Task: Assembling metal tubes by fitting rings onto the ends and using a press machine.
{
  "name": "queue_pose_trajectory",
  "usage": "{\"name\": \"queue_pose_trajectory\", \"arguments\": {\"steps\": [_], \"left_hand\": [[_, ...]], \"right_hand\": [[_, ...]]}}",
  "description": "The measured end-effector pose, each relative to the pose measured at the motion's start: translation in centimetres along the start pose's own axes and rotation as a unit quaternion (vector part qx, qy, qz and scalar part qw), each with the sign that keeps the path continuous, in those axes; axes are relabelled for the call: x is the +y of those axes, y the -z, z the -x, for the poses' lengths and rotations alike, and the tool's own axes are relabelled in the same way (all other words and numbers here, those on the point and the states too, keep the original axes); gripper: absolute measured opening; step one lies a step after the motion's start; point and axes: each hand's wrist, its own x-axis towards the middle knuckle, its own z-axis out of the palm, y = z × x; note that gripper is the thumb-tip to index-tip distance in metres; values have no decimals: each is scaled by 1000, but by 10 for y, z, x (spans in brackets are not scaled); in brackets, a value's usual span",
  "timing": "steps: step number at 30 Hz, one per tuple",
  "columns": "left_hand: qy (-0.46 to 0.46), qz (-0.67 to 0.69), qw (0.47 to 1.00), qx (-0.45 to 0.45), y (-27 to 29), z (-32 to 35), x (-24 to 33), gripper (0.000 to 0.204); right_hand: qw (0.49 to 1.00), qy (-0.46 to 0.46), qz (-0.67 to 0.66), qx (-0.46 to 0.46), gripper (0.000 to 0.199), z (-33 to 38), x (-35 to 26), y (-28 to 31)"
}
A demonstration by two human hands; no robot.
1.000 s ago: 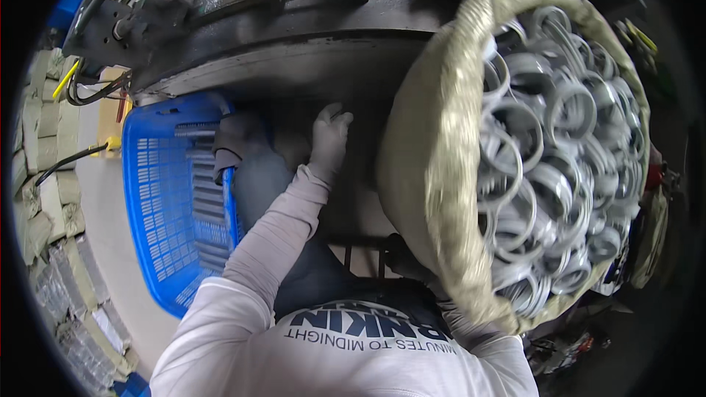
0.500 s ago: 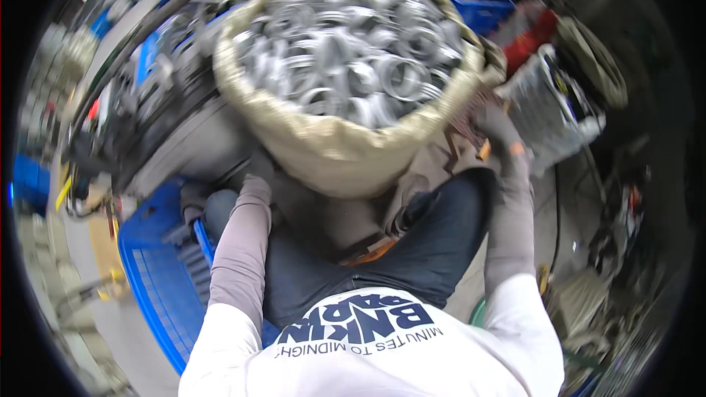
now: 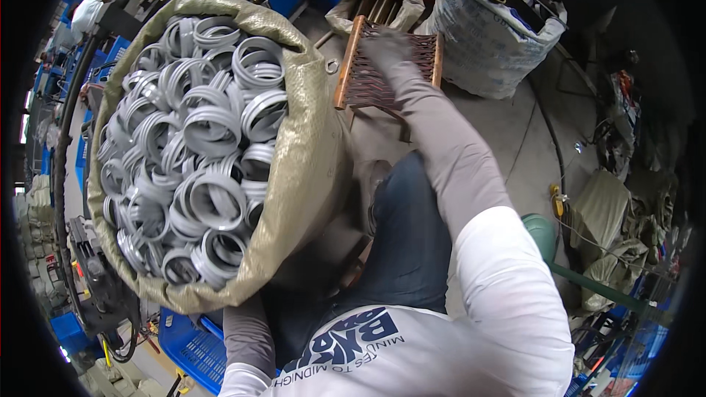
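Right hand point(image 3: 386, 48): blurred over wood-railed stool point(image 3: 348, 66), near left rail; finger closure unclear | left hand: hidden behind sack point(image 3: 316, 140), grip untellable

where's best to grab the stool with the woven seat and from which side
On the stool, probably the left orange-brown rail, coming from the person's side: the rail is straight and slim, its near end uncovered. The right hand is over the woven seat, too blurred to show a grip.
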Motion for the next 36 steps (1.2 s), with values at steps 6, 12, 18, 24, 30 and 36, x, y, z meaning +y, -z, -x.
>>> {"name": "queue_pose_trajectory", "arguments": {"steps": [6, 12, 18, 24, 30, 36], "left_hand": [[14, 59, 997, -40, -31, 2, 0, 39], [17, 105, 992, -71, -54, 88, 30, 39], [41, 125, 988, -77, -27, 96, 47, 38], [33, 187, 977, -95, -69, 45, 49, 38], [88, 202, 971, -95, -18, 106, 58, 38], [66, 258, 958, -107, -24, 95, 64, 37]], "right_hand": [[919, -223, -303, -121, 95, 43, 203, -6], [800, -291, -495, -172, 39, 60, 246, -10], [851, -200, -439, -210, 40, 39, 289, 49], [997, -38, 50, 49, 48, -63, 363, 110], [976, -46, -15, 211, 67, 50, 240, 77], [897, -290, -326, -61, 44, 181, 215, 5]]}}
